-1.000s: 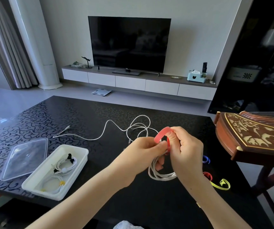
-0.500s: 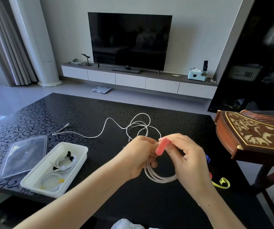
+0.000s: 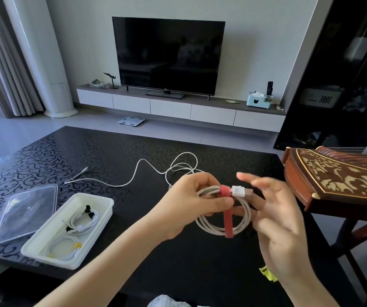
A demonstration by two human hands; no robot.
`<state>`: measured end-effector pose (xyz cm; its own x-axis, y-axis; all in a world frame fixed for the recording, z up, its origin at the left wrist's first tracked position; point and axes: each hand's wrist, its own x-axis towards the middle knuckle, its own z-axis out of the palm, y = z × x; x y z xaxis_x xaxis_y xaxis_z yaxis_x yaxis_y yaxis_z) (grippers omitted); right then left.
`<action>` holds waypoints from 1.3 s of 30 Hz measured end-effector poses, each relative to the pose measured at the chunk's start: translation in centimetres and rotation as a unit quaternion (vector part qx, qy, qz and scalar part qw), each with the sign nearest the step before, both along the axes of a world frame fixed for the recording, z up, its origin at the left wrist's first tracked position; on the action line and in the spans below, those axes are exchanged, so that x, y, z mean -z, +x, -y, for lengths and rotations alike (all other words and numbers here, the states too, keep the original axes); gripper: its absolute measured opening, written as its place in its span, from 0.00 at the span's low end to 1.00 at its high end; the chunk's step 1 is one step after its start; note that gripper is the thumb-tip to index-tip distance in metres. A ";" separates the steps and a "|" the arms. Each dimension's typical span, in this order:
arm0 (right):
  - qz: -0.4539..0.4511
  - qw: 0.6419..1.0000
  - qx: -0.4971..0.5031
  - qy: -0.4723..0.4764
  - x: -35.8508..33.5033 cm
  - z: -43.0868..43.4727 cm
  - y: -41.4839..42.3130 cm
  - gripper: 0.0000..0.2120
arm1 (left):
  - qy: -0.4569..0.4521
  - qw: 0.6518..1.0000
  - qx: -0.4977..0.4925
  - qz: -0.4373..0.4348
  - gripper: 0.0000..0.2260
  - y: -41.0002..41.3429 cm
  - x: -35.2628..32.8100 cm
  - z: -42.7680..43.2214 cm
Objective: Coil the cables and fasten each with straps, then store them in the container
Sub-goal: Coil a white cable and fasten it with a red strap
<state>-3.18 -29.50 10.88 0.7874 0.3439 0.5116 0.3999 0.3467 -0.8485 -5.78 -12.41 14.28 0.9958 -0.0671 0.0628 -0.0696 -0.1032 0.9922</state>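
Observation:
My left hand (image 3: 197, 197) grips a coiled white cable (image 3: 220, 229) above the black table (image 3: 122, 156). A red strap (image 3: 227, 214) wraps the coil's top and its loose tail hangs down across the loop. The cable's white USB plug (image 3: 240, 191) sticks out to the right of the strap. My right hand (image 3: 275, 216) hovers just right of the coil, fingers spread, holding nothing. Another white cable (image 3: 138, 171) lies loose and uncoiled on the table behind. A white container (image 3: 102, 209) at the left holds two strapped coils.
A clear lid (image 3: 23, 212) lies left of the container. A yellow strap (image 3: 266, 272) shows on the table under my right forearm. A carved wooden zither (image 3: 337, 187) on a stand juts in at the right. A TV (image 3: 168, 56) stands on a cabinet beyond.
The red strap went from a loop pinched in both hands to being wrapped round the coil with its tail hanging. My right hand let go and opened.

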 end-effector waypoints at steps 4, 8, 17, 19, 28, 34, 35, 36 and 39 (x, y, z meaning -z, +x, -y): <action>-0.164 0.985 0.008 -0.058 -1.5 -0.1 0.7 0.10 | 0.135 0.985 -0.054 0.095 0.07 -0.4 0.1 0.2; -0.239 0.939 -0.063 -0.238 -2.9 0.2 1.7 0.21 | 0.173 0.973 -0.065 0.137 0.08 -0.9 0.4 0.8; -0.208 0.950 -0.043 -0.229 -4.0 -0.1 2.3 0.17 | -0.004 0.996 0.081 0.043 0.09 -1.4 1.1 0.1; -0.153 0.960 -0.021 -0.233 -4.4 -0.3 2.0 0.24 | -0.020 0.997 0.069 0.022 0.10 -1.2 1.4 0.2; 0.284 0.889 0.121 -0.338 -1.9 -0.1 0.9 0.05 | -0.127 0.984 -0.010 -0.123 0.13 0.1 1.7 0.5; 0.411 0.821 0.099 -0.385 -0.1 0.8 1.4 0.12 | -0.176 0.968 -0.019 -0.177 0.14 0.7 2.3 0.7; 0.409 0.817 0.089 -0.396 -0.1 1.0 1.3 0.13 | -0.174 0.969 -0.021 -0.175 0.14 0.8 2.4 0.8; 0.395 0.824 0.079 -0.399 -0.2 1.2 1.2 0.14 | -0.168 0.971 -0.023 -0.171 0.14 0.9 2.5 0.9; 0.335 0.855 0.082 -0.387 -0.6 1.1 1.5 0.11 | -0.131 0.981 -0.018 -0.138 0.14 1.0 2.6 1.3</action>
<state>-1.65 -30.62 11.46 0.4775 0.6965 0.5356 0.8752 -0.3234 -0.3597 -4.75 -13.66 11.71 0.9786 -0.0487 -0.2001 0.2054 0.1612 0.9653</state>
